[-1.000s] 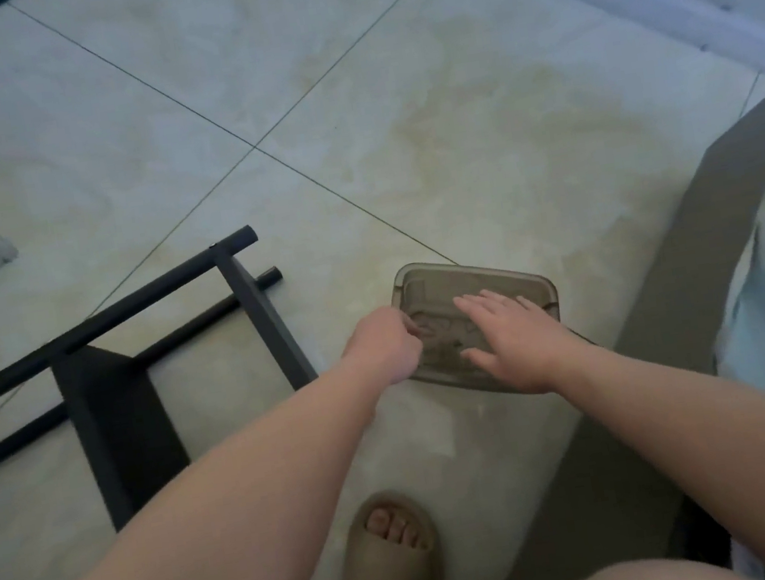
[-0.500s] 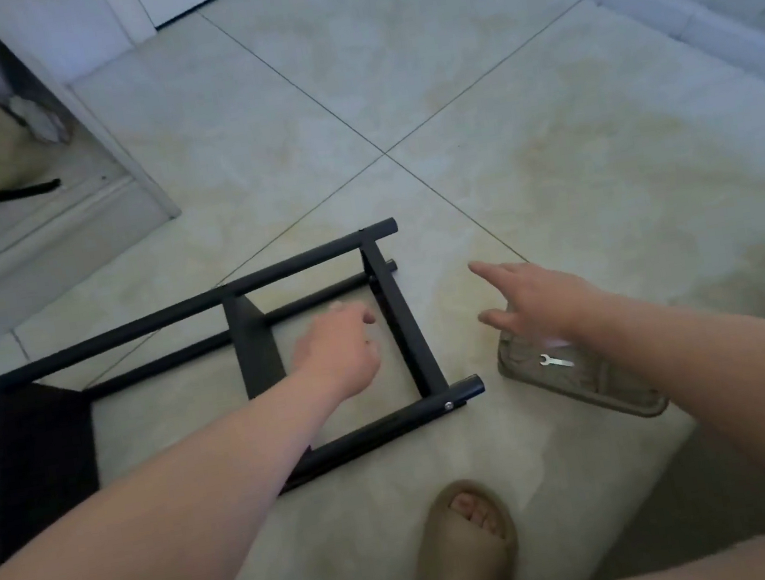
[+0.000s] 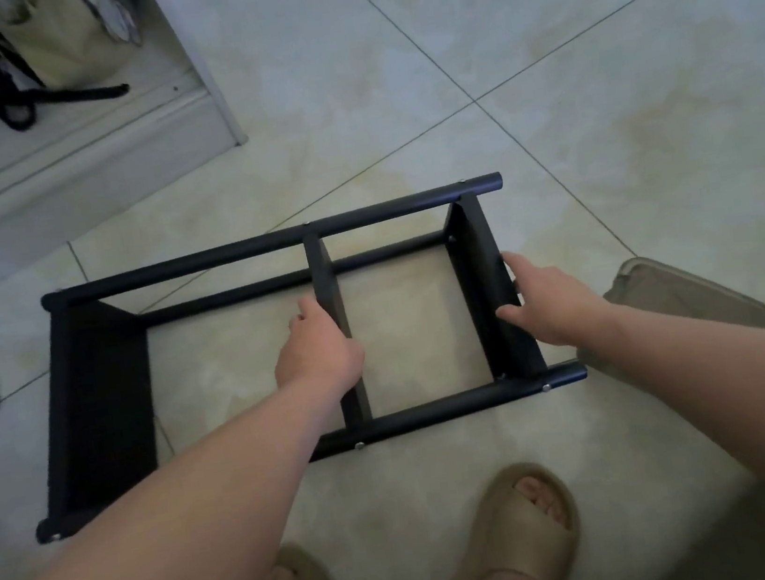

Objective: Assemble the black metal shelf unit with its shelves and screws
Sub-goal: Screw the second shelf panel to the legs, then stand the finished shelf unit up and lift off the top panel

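Observation:
The black metal shelf unit (image 3: pixel 238 253) lies on its side on the tiled floor, its round posts running left to right with silver screw heads showing. Three black shelves stand on edge between the posts. My left hand (image 3: pixel 317 348) grips the middle shelf (image 3: pixel 321 269), fingers curled round its left face. My right hand (image 3: pixel 547 301) holds the rightmost shelf (image 3: pixel 475 247), thumb on the inner side and fingers on the outer side.
A translucent brown plastic box (image 3: pixel 696 299) sits on the floor just right of the unit, partly behind my right forearm. My two sandalled feet (image 3: pixel 517 531) stand below the unit. At the top left is a low white cabinet base (image 3: pixel 72 156) with shoes and bags.
Both hands left the brown box and moved left to the shelf unit. My left hand took the middle shelf and my right hand took the right shelf. The view swung left.

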### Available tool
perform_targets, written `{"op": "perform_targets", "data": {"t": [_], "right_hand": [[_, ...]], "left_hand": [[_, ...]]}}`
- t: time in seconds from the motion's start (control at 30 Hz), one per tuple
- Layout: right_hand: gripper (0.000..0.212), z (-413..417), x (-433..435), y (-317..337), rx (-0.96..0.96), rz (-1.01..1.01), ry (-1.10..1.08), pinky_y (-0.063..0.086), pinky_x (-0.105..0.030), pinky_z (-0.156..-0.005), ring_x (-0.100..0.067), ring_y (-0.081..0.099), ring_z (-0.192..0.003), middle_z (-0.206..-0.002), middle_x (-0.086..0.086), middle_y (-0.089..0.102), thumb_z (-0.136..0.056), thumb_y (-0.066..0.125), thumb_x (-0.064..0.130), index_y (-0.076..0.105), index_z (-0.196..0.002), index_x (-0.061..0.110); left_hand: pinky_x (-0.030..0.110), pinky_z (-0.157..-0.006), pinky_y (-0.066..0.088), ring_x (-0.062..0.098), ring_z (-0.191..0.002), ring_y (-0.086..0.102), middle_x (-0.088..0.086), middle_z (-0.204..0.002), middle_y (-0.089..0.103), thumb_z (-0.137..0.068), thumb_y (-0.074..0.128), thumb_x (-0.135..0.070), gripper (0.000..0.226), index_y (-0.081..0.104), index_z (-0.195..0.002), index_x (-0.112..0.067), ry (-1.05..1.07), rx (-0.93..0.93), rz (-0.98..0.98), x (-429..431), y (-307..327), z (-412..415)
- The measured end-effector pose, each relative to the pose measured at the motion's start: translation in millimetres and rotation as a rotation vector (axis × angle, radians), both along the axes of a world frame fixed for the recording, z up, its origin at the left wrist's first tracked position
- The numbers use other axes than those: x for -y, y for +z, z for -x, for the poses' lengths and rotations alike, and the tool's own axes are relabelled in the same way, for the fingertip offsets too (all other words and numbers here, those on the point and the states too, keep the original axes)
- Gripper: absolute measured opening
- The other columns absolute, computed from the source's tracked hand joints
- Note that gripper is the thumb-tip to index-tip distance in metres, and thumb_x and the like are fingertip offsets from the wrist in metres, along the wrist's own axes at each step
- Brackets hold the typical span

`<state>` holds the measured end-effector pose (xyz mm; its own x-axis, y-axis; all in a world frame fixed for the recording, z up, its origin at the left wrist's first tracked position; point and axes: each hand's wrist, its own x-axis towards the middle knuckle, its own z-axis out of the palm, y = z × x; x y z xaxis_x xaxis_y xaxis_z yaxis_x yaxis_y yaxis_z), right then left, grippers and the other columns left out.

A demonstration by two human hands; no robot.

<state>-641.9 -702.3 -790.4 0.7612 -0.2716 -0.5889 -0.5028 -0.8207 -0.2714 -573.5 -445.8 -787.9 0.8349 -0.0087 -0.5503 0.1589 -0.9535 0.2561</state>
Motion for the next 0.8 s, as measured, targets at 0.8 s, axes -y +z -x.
{"op": "perform_targets", "data": {"t": [0.8], "right_hand": [[0.033, -94.7, 9.7, 211.2, 0.449, 0.351, 0.129, 0.045, -0.036, -0.073, -0.029, 0.059, -0.093, -0.110, -0.002, 0.061, -0.088, 0.064, 0.022, 0.061, -0.120, 0.017]], "left_hand": [[0.046, -0.078, 0.062, 0.027, -0.089, 0.066, 0.003, -0.101, 0.062, -0.089, 0.065, -0.014, 0.041, 0.042, -0.122, -0.017, 0.308, 0.049, 0.595, 15.3, 109.1, -56.4]]}}
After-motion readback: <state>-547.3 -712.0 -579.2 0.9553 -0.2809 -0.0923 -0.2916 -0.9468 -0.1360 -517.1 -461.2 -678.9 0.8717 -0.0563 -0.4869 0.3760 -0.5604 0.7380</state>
